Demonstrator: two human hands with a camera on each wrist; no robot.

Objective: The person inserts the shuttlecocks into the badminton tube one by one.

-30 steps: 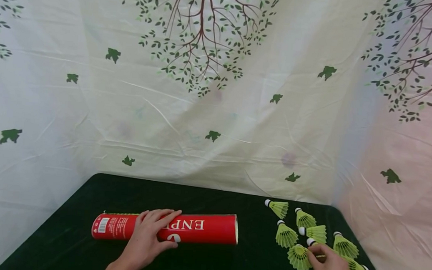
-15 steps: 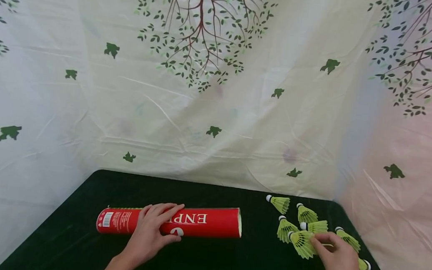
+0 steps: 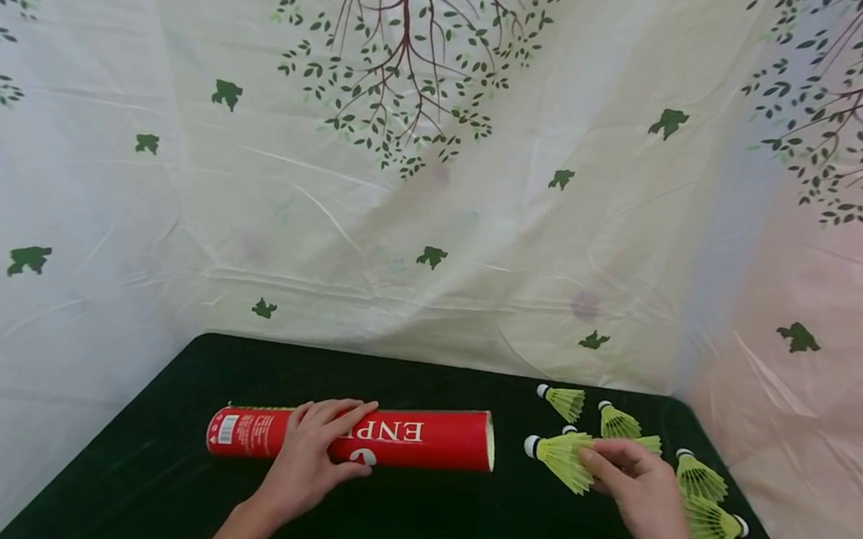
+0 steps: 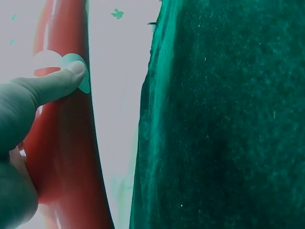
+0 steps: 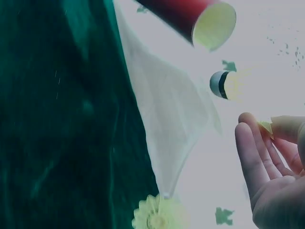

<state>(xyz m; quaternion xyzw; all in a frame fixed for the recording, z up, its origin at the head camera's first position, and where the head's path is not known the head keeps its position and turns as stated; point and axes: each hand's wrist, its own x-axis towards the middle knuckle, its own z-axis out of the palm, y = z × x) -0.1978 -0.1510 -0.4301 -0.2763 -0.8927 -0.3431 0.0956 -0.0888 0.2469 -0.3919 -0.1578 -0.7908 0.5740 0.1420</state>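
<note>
A red shuttlecock tube (image 3: 442,441) with white lettering lies on its side on the dark green table, its open end facing right. My left hand (image 3: 310,445) grips it around the middle; in the left wrist view the thumb (image 4: 74,71) presses on its side. My right hand (image 3: 637,493) pinches a yellow shuttlecock (image 3: 561,461) by the rim of its skirt. Its white cork points left, toward the tube's pale mouth (image 5: 214,26), with a gap between. In the right wrist view the skirt is washed out by glare, while the cork (image 5: 220,85) shows.
Several other yellow shuttlecocks lie at the table's right, among them one at the back (image 3: 565,402), one beside it (image 3: 619,422) and two near the right edge (image 3: 716,523). Others are partly hidden behind the held one. A pale leaf-print cloth (image 3: 373,240) hangs behind the table.
My right hand has lifted the shuttlecock out of the group and carried it left toward the tube. My left hand stays on the tube; the head view has shifted slightly.
</note>
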